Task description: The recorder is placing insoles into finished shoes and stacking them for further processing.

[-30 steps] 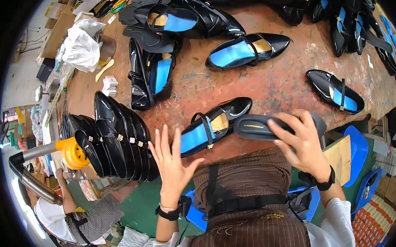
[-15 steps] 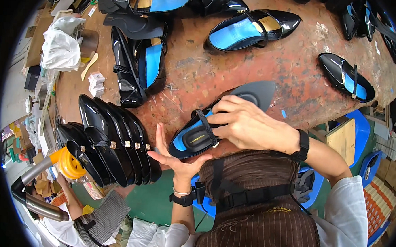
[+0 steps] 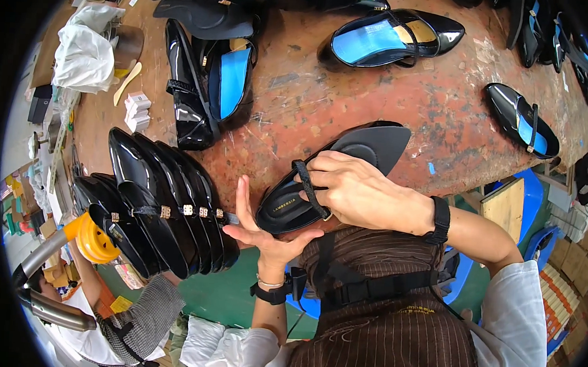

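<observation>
In front of me lies a black pointed shoe (image 3: pixel 271 229) with a narrow strap (image 3: pixel 312 192) across it. A black insole (image 3: pixel 285 208) sits with its heel end inside the shoe, passing under the strap. Its broad front part (image 3: pixel 383 148) sticks out over the toe. My right hand (image 3: pixel 350 190) has curled fingers closed on the insole's middle, close beside the strap; the fingertips are partly hidden. My left hand (image 3: pixel 268 238) is open, thumb and fingers spread around the shoe's heel, which rests against it.
Several glossy black shoes (image 3: pixel 157 196) stand in a row at left. Shoes with blue linings lie behind, including one shoe (image 3: pixel 388 39) and a single shoe (image 3: pixel 523 122) at right. Small white boxes (image 3: pixel 137 111) and a wooden spatula (image 3: pixel 127 84) lie far left. A yellow-headed lamp (image 3: pixel 98 236) juts in.
The insole's heel end has slid back and down into the shoe's heel, covering the blue lining seen there before. My right hand has moved slightly toward the heel. The view has shifted a little.
</observation>
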Tool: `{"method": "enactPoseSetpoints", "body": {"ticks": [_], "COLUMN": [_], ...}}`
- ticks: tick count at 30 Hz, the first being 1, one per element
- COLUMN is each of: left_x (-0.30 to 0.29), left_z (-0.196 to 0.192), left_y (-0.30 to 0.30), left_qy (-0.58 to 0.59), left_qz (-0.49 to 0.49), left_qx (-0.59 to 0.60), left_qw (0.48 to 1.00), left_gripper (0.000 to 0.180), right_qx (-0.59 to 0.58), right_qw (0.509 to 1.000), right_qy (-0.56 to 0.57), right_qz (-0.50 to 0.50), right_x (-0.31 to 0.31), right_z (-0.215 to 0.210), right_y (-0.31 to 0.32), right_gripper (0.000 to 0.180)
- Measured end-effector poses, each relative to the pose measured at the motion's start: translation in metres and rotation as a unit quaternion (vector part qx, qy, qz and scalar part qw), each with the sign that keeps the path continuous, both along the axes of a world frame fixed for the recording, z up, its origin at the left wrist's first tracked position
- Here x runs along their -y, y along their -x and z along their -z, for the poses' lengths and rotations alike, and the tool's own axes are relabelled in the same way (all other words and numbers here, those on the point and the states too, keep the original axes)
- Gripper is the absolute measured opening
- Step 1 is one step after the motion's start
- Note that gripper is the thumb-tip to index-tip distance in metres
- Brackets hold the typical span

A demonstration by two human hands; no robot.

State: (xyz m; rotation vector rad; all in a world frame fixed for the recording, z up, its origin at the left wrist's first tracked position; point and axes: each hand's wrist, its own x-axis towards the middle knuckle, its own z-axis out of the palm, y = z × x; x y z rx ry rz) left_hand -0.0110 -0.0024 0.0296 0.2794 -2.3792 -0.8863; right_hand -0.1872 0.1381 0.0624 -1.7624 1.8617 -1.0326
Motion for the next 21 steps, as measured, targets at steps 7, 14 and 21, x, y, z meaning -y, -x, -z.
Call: {"method": "enactPoseSetpoints", "body": {"ticks": [7, 14, 21], "left_x": [0.003, 0.006, 0.011], "left_z": [0.004, 0.007, -0.005], "left_y": [-0.002, -0.005, 0.002], "left_qy": [-0.034, -0.067, -0.126], "left_qz": [0.019, 0.039, 0.044], "left_qx": [-0.006, 0.001, -0.016], "left_qw": [0.999, 0.997, 0.991], "left_gripper": [0.154, 0.155, 0.076], "right_qx": [-0.021, -0.087, 0.007], "right_qw": [0.999, 0.995, 0.989], "right_qy": [-0.028, 0.031, 0.009], "right_qz": [-0.024, -0.046, -0.150], "right_x": [0.004, 0.009, 0.031], "right_z": [0.002, 0.006, 0.004], "right_y": [-0.003, -0.010, -0.015], "right_gripper": [0.043, 0.041, 0.043]}}
